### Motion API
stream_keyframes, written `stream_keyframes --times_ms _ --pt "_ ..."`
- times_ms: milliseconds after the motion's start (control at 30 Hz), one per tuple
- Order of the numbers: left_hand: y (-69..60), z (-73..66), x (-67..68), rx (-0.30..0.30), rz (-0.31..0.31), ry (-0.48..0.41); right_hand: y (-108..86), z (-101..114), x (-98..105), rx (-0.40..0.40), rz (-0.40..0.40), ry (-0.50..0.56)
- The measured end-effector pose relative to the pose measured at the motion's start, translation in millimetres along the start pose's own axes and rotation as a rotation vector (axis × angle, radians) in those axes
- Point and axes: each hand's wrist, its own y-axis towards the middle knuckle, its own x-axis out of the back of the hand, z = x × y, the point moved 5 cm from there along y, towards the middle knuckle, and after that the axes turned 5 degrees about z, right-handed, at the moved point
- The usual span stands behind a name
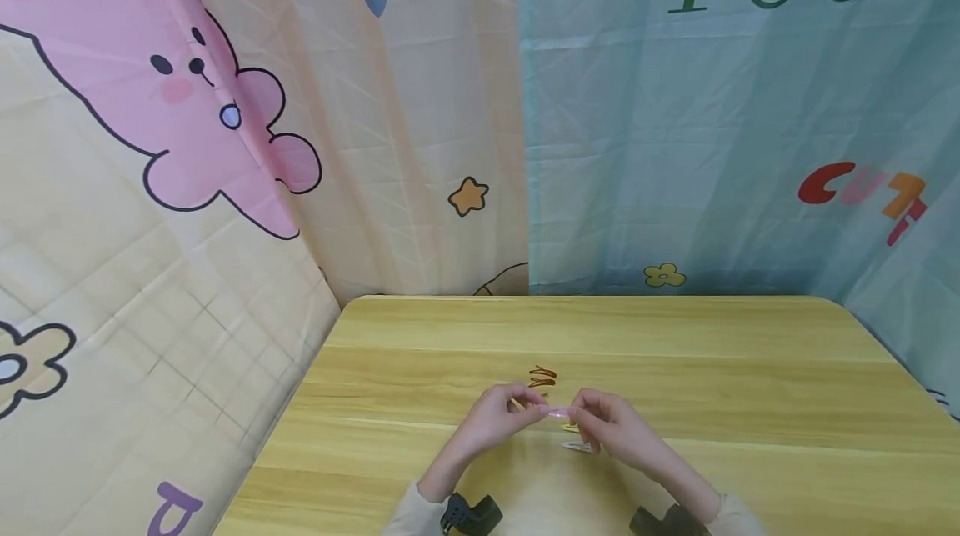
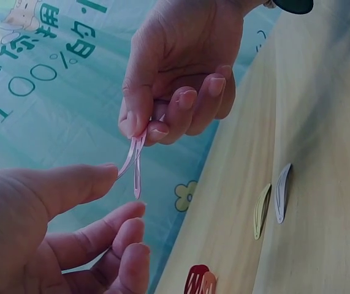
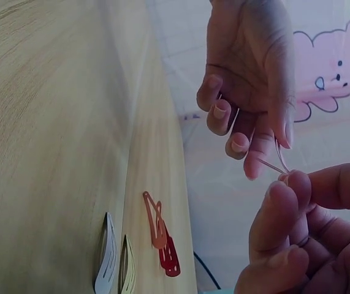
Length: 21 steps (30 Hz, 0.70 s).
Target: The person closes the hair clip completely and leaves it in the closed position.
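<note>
A pink hair clip is held above the table between both hands. My right hand pinches one end of it with thumb and index finger, fingertips together in the right wrist view. The clip is spread into two prongs in the left wrist view. There the left hand has its thumb against the curved prong and its index fingertip by the straight prong's tip, thumb and fingers apart. Below lie a yellow clip and a silver clip.
An orange clip overlaps a red clip on the wooden table, farther back than the yellow and silver ones. Printed curtains hang behind the table and on its left side.
</note>
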Motion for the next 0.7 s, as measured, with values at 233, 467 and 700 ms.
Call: stream_keyframes --times_ms 233,467,700 --pt "-1.3 -1.6 -2.4 -0.005 0.064 -0.025 -0.1 2.1 -1.1 0.026 0.015 0.008" --pt "-2.1 -2.7 -3.7 -0.015 0.114 -0.038 0.3 1.4 -2.8 0.027 0.023 0.013" --pt "-3.6 -4.6 -2.6 -0.019 0.114 -0.036 -0.7 1.7 -4.5 0.041 0.025 0.011"
